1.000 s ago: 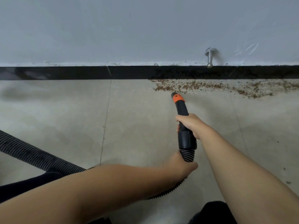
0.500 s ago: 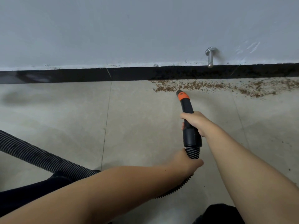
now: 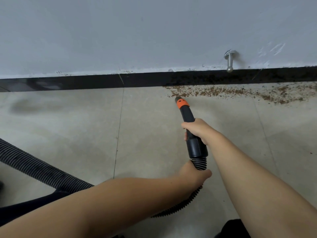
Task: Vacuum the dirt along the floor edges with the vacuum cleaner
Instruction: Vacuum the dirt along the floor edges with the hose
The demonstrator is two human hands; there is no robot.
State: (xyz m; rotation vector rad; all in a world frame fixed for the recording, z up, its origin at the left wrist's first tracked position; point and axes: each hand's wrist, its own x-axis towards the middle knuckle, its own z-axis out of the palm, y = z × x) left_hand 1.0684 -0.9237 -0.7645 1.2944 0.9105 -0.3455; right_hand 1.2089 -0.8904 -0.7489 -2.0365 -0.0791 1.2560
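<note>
The right hand (image 3: 197, 130) curls its fingers around the middle of a black vacuum nozzle (image 3: 190, 127), a smooth, rigid plastic tube that narrows toward an orange collar (image 3: 182, 103) near its tip. The left hand (image 3: 192, 176) wraps around the ribbed hose (image 3: 34, 167) just below the point where it joins the nozzle's wide end. Both forearms reach forward from the bottom of the view, the left crossing from the lower left, the right coming in from the lower right. The nozzle tip points at the near end of a strip of brown, crumbly dirt (image 3: 240, 92), which lies scattered on the floor along a glossy black baseboard (image 3: 68, 82) and runs off to the right. The tip sits right at the strip's left edge. The hose is black, corrugated and flexible; it loops back under the left arm and sweeps away to the left edge. The floor (image 3: 68, 126) is pale grey tile with thin grout lines. Above the baseboard rises a matt, pale grey wall (image 3: 137, 31), with a small metal door stop (image 3: 229, 61) sticking out of it directly above the dirt.
</note>
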